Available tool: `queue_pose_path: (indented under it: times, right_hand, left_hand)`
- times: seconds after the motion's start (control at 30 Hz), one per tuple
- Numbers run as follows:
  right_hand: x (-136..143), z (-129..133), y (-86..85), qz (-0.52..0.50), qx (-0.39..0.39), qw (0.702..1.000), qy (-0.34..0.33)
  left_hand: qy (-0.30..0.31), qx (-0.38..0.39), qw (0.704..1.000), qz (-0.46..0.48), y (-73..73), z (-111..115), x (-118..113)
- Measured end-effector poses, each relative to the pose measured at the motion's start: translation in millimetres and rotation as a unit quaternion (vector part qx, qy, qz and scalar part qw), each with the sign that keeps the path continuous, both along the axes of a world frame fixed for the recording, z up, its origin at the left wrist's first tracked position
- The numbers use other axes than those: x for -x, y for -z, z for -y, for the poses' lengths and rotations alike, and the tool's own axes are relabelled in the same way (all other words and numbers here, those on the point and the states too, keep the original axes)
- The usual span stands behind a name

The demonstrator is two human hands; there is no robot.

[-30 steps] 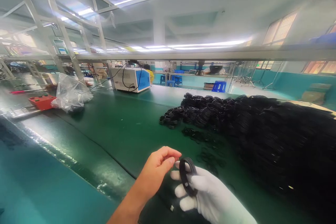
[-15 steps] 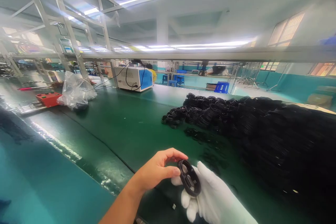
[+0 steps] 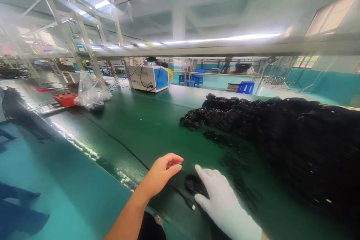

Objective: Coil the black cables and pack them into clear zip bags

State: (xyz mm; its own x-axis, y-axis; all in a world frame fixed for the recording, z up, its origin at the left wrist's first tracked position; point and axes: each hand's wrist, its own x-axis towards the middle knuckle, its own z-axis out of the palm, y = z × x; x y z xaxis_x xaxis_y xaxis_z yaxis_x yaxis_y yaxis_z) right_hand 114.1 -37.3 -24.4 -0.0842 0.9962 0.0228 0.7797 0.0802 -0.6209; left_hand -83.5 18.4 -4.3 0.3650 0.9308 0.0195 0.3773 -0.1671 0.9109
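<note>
My bare left hand (image 3: 165,168) hangs over the green bench with thumb and fingers curved and slightly apart, holding nothing. My right hand (image 3: 218,191), in a white glove, is just to its right. The gloved thumb and fingers reach around a coiled black cable (image 3: 191,183), low over or on the bench; the palm hides part of the coil. Below my left hand lies a straight black cable with a metal-tipped plug (image 3: 192,205), its length running off toward the upper left.
A large heap of black coiled cables (image 3: 281,135) covers the right side, with loose thin black loops (image 3: 236,168) before it. A white and blue machine (image 3: 150,78), a clear plastic bag (image 3: 90,92) and a red box (image 3: 66,99) stand farther back. A shelf beam (image 3: 197,51) crosses above.
My left hand has let go of the coiled cable and moved left. My right hand has turned palm down, bringing the coil lower toward the bench. The view has shifted slightly.
</note>
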Motion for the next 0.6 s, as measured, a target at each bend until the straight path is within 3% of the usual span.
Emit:
queue_pose_path:
  times: [0.13,0.23,0.3,0.47,0.6]
  right_hand:
    - [-21,-3,-7.0,-0.215,0.008,0.971,0.104]
    - [-29,-5,-11.0,-0.300,-0.009,0.943,0.144]
    - [-26,-4,-8.4,-0.291,-0.016,0.949,0.122]
    - [-8,-4,9.2,-0.133,-0.016,0.991,0.028]
    - [4,-7,17.1,-0.061,-0.011,0.998,0.021]
  left_hand:
    - [-0.013,-0.016,0.998,-0.056,-1.2,9,0]
    - [0.014,-0.030,0.992,-0.119,-5.3,16,-6]
    - [0.048,-0.039,0.987,-0.146,-7.3,19,-11]
    - [0.087,-0.033,0.981,-0.168,-2.5,16,-16]
    - [0.094,-0.027,0.983,-0.157,5.4,16,-16]
